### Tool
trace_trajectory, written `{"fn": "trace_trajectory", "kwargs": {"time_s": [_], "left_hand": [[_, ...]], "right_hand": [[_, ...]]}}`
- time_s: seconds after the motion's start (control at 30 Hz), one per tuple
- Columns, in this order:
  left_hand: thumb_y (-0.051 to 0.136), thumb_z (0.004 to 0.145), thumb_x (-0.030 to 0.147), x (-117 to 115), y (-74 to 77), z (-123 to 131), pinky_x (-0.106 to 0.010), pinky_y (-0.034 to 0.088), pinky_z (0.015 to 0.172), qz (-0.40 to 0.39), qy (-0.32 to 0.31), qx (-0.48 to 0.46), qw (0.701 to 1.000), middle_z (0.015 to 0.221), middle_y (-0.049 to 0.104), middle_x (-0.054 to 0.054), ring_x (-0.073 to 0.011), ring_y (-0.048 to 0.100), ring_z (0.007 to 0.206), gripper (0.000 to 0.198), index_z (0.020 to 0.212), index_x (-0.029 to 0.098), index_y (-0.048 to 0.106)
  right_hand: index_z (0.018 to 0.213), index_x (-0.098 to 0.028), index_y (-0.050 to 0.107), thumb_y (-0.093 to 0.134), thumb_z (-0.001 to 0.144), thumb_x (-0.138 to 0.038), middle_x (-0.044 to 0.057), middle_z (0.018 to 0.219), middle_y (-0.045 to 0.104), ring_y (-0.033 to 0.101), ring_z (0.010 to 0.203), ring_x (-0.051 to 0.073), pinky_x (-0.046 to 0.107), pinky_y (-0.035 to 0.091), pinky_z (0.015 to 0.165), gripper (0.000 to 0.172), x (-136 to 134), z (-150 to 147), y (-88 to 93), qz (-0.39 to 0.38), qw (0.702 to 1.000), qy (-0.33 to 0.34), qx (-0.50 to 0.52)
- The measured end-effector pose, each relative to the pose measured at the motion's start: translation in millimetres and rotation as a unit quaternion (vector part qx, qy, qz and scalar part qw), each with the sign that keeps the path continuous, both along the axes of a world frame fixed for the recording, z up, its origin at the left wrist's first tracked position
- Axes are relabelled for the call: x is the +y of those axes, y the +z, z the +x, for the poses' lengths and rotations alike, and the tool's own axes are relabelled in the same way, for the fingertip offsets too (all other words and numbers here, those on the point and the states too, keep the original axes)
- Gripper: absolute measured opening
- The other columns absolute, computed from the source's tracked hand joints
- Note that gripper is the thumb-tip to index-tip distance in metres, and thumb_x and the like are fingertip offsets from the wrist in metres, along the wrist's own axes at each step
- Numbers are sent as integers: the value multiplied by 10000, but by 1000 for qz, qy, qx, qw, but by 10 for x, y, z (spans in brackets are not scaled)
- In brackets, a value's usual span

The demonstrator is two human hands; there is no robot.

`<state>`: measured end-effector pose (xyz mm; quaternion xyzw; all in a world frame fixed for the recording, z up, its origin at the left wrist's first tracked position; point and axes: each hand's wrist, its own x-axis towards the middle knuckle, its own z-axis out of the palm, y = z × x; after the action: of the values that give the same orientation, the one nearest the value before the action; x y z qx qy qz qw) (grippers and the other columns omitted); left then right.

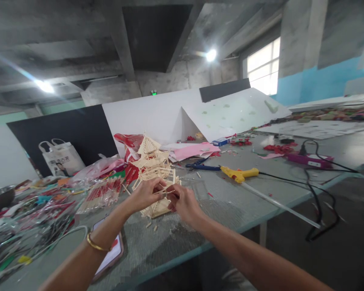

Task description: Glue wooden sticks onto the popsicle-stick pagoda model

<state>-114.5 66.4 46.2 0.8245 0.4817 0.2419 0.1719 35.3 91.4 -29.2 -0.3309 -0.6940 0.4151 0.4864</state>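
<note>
A tiered pagoda model built of pale wooden sticks stands on the table, its pointed roof at the top. In front of its lower tiers my left hand is closed, thumb and fingers pinched together. Close beside it, almost touching, my right hand is closed too, its fingertips curled at the model's front. Whatever lies between the fingertips is too small to make out. Both hands hide part of the model's lower storeys. Small stick offcuts lie on the table just below the base.
A yellow glue gun with a clear glue stick lies to the right, beside blue-handled pliers. A phone rests under my left forearm. Packaged craft supplies crowd the left. A purple power strip trails black cables over the table edge.
</note>
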Motion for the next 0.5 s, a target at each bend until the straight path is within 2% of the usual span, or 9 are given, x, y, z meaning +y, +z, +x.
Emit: {"fn": "trace_trajectory", "kwargs": {"time_s": [0.5], "left_hand": [[576,749,299,35,4,-42,-246,430,632,-20,9,5,1000,764,673,-3,-159,623,715,241,944,176,510]], "right_hand": [[888,-148,551,428,751,-129,1,629,599,588,496,104,181,445,437,185,-58,-5,42,-36,999,25,19]]}}
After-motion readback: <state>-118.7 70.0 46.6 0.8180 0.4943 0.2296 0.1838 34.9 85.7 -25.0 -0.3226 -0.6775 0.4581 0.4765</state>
